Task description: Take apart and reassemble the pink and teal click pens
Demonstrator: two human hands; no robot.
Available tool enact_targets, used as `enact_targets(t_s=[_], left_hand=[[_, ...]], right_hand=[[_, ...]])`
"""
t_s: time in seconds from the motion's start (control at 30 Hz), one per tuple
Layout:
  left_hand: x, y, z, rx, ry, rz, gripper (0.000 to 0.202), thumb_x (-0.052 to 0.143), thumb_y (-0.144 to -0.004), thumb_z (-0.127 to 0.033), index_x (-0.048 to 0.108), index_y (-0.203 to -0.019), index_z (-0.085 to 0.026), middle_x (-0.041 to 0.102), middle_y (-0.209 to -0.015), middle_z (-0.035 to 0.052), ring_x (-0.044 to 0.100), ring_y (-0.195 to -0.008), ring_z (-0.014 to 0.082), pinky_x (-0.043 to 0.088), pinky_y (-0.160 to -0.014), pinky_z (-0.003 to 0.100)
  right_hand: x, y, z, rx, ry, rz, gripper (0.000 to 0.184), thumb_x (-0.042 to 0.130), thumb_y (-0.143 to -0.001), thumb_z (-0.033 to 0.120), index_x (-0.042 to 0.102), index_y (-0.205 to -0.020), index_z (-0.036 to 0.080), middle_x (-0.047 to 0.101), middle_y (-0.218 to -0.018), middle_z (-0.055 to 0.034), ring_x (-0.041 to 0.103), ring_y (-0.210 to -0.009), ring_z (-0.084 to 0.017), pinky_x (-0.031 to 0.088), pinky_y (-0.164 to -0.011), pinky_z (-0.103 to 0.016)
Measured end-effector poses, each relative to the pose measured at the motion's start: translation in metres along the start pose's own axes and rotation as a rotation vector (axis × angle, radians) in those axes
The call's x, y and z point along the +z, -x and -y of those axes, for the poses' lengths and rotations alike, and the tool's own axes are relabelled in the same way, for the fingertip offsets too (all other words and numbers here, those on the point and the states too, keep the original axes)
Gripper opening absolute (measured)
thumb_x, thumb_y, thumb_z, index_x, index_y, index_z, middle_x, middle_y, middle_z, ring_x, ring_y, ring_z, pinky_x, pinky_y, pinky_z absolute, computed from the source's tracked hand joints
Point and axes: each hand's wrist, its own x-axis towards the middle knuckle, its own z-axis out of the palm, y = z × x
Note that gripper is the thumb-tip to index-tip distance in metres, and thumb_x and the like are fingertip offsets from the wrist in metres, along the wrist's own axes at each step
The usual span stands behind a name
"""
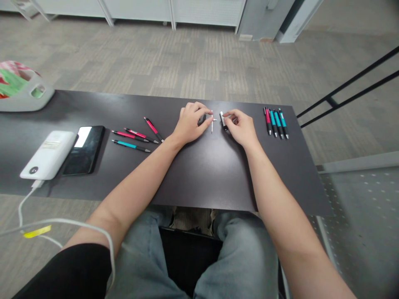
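Observation:
My left hand (192, 123) rests over the far middle of the table, its thumb and fingers curled around a dark pen part (202, 119). A small silver tip pokes out past the thumb. Right at these fingertips is a thin whitish pen refill (212, 128), pointing away from me; whether it is gripped or only lies there I cannot tell. My right hand (241, 126) pinches a short silver-and-black pen part (222, 118), apart from the refill. Part of each held piece is hidden by fingers.
Several pink and teal pens (276, 123) lie side by side at the right; more pens (132, 137) lie loosely at the left. Further left are a black phone (85, 153), a white power bank (48, 154) with a cable (75, 222), and a white basket (40, 93).

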Motion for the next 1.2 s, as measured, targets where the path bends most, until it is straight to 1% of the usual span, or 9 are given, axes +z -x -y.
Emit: enact_targets(t_s=[0.1,0.2,0.37,0.5,0.7,0.87,1.0,1.1,1.2], left_hand=[[0.003,0.003,-0.003,0.045,-0.015,0.090,0.035,0.074,-0.123,-0.057,0.095,-0.140,-0.036,0.090,-0.159,0.0140,0.067,-0.155,0.0470,0.048,-0.133,0.073],[0.009,0.004,0.001,0.094,-0.017,0.153,0.039,0.078,-0.122,-0.060,0.096,-0.145,-0.035,0.090,-0.167,0.0140,0.067,-0.164,0.0499,0.043,-0.141,0.077],[0.020,0.004,0.015,0.177,0.050,0.135,0.033,0.076,-0.123,-0.054,0.100,-0.138,-0.038,0.097,-0.155,0.0105,0.076,-0.155,0.0502,0.044,-0.140,0.083],[0.025,0.003,0.020,0.248,0.103,0.124,0.032,0.071,-0.124,-0.048,0.101,-0.133,-0.044,0.100,-0.142,0.0063,0.081,-0.145,0.0487,0.046,-0.134,0.086],[0.025,0.003,0.019,0.292,0.165,0.128,0.020,0.085,-0.115,-0.040,0.102,-0.124,-0.046,0.101,-0.129,0.0040,0.087,-0.128,0.0445,0.050,-0.132,0.083],[0.025,0.003,0.017,0.324,0.226,0.159,0.014,0.092,-0.111,-0.038,0.099,-0.109,-0.050,0.101,-0.117,-0.0018,0.090,-0.117,0.0396,0.049,-0.134,0.081],[0.026,0.003,0.015,0.324,0.242,0.159,0.017,0.090,-0.113,-0.036,0.099,-0.110,-0.050,0.099,-0.110,-0.0023,0.091,-0.111,0.0372,0.052,-0.133,0.078],[0.024,0.003,0.014,0.319,0.224,0.155,0.018,0.086,-0.116,-0.034,0.097,-0.116,-0.048,0.099,-0.114,-0.0008,0.091,-0.112,0.0371,0.053,-0.130,0.075],[0.022,0.004,0.011,0.302,0.208,0.137,0.022,0.079,-0.121,-0.030,0.095,-0.126,-0.044,0.098,-0.123,0.0020,0.090,-0.116,0.0357,0.056,-0.128,0.070]], right_hand=[[0.001,0.000,0.003,0.009,0.021,-0.020,0.020,0.096,-0.103,0.054,0.087,-0.102,0.036,0.080,-0.086,-0.0042,0.075,-0.086,-0.035,0.071,-0.101,-0.060],[0.001,0.000,0.006,0.023,0.051,-0.016,0.019,0.098,-0.103,0.050,0.086,-0.103,0.035,0.079,-0.086,-0.0040,0.074,-0.085,-0.034,0.070,-0.097,-0.055],[0.002,-0.001,0.002,0.015,0.080,-0.012,0.012,0.096,-0.103,0.038,0.085,-0.104,0.033,0.079,-0.088,-0.0034,0.074,-0.083,-0.032,0.066,-0.094,-0.052],[0.005,-0.004,-0.011,-0.030,0.088,-0.002,0.016,0.097,-0.103,0.041,0.084,-0.110,0.034,0.079,-0.088,-0.0029,0.075,-0.085,-0.033,0.066,-0.093,-0.052],[0.010,-0.007,-0.028,-0.110,0.164,-0.054,0.023,0.100,-0.098,0.032,0.082,-0.112,0.035,0.082,-0.100,-0.0086,0.080,-0.101,-0.040,0.070,-0.101,-0.061],[0.010,-0.005,-0.028,-0.129,0.200,-0.077,0.026,0.101,-0.093,0.026,0.079,-0.098,0.037,0.081,-0.106,-0.0113,0.080,-0.107,-0.043,0.073,-0.103,-0.067],[0.008,-0.004,-0.021,-0.097,0.201,-0.068,0.031,0.101,-0.089,0.023,0.073,-0.086,0.037,0.081,-0.111,-0.0131,0.081,-0.108,-0.043,0.074,-0.109,-0.071],[0.007,-0.004,-0.017,-0.072,0.168,-0.057,0.032,0.103,-0.090,0.027,0.072,-0.085,0.036,0.082,-0.108,-0.0129,0.081,-0.109,-0.043,0.074,-0.110,-0.070],[0.005,-0.006,-0.016,-0.013,0.092,-0.047,0.032,0.104,-0.097,0.042,0.074,-0.094,0.035,0.082,-0.103,-0.0097,0.080,-0.103,-0.039,0.073,-0.107,-0.064]])
